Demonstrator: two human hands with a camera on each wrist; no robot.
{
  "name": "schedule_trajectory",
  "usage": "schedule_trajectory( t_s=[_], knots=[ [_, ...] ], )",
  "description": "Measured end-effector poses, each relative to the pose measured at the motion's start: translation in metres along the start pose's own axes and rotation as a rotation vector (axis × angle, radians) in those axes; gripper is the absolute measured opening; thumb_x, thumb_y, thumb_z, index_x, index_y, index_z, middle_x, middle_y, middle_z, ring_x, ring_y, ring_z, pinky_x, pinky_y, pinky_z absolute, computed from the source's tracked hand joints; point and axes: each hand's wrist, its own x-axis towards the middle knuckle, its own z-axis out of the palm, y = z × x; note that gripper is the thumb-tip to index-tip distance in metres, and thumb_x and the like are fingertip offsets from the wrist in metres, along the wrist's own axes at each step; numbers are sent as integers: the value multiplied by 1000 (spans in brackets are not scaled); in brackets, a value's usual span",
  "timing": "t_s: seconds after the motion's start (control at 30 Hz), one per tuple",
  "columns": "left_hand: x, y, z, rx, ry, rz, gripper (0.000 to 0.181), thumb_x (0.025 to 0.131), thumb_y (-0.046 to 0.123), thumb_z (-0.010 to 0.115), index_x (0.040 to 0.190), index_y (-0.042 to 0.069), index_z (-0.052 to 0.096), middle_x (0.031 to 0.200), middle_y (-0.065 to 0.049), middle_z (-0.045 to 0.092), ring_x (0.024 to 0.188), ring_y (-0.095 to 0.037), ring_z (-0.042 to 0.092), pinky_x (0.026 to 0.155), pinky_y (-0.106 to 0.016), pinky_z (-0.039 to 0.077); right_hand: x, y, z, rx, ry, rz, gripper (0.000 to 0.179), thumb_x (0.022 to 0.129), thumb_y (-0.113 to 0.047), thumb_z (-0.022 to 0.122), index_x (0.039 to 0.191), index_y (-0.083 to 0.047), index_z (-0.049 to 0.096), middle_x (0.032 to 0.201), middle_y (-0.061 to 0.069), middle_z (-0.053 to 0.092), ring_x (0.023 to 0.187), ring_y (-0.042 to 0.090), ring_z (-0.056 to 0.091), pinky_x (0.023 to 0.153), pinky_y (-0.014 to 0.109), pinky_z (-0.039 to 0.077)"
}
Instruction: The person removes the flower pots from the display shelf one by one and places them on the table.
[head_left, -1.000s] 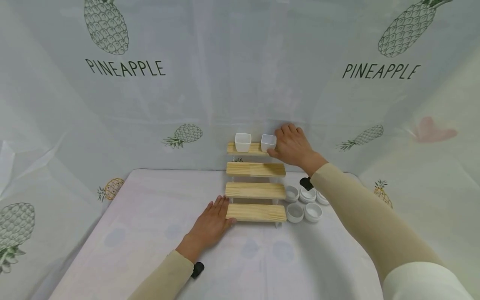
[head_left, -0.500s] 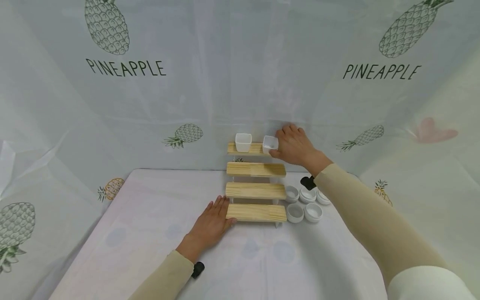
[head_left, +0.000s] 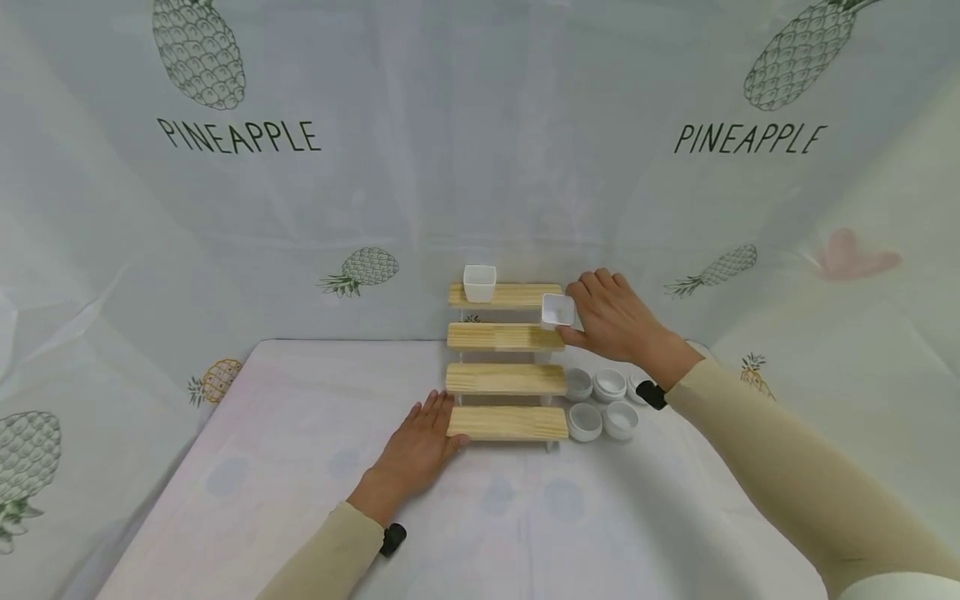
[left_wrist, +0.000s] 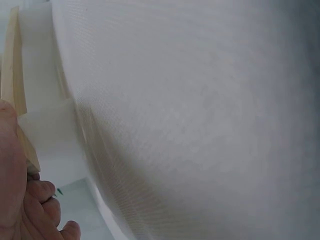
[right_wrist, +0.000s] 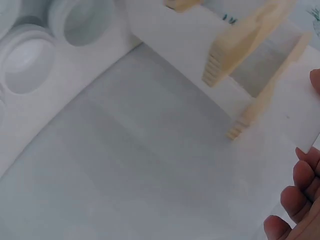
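A four-step wooden display stand (head_left: 507,422) with pale wooden boards stands before the back sheet. My right hand (head_left: 618,321) pinches a small white square cup (head_left: 557,310), thumb at the front and fingers behind. In the head view that cup overlaps the right end of the upper boards; in the right wrist view the cup (right_wrist: 300,112) is partly cut off at the right edge. Another white square cup (head_left: 479,284) sits on the top board's left part. My left hand (head_left: 415,446) rests against the stand's lower left corner, fingers extended along its side and thumb at the lowest board's front.
Several small round white bowls (head_left: 585,422) are grouped on the table just right of the stand, some seemingly stacked. A pineapple-print sheet (head_left: 480,167) hangs behind and at both sides. A pale cloth covers the table (head_left: 300,417).
My right hand has drawn the square cup off the top board, rightward and toward me. The left hand keeps its place at the stand, and the head view has shifted slightly.
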Motion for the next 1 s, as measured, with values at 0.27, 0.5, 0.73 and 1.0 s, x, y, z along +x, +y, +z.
schedule_trajectory(
  t_s=[0.27,0.5,0.73,1.0],
  knots=[
    [0,0,0,-4,9,4,80,112,52,43,164,-5,27,170,-23,30,161,-37,25,130,-54,27,-47,5,7,7,19,-4,57,89,-40,80,116,6,61,102,19,61,90,37,53,75,45,45],
    [1,0,0,4,4,6,81,112,54,41,165,-5,25,171,-22,29,161,-37,24,130,-54,26,-94,12,14,11,-36,16,56,89,-41,79,117,5,60,104,18,60,91,35,52,75,43,44],
    [2,-1,1,-4,2,7,81,112,53,42,165,-5,24,171,-22,28,161,-37,24,130,-54,26,-141,24,22,21,-115,63,57,90,-39,80,119,6,62,107,18,61,97,35,54,79,47,49],
    [3,-1,3,7,-5,-1,82,112,55,39,166,-4,23,171,-22,28,161,-36,24,130,-53,27,-189,36,34,-11,-153,67,54,90,-41,78,116,4,63,103,14,62,94,33,54,72,41,45]
  ],
)
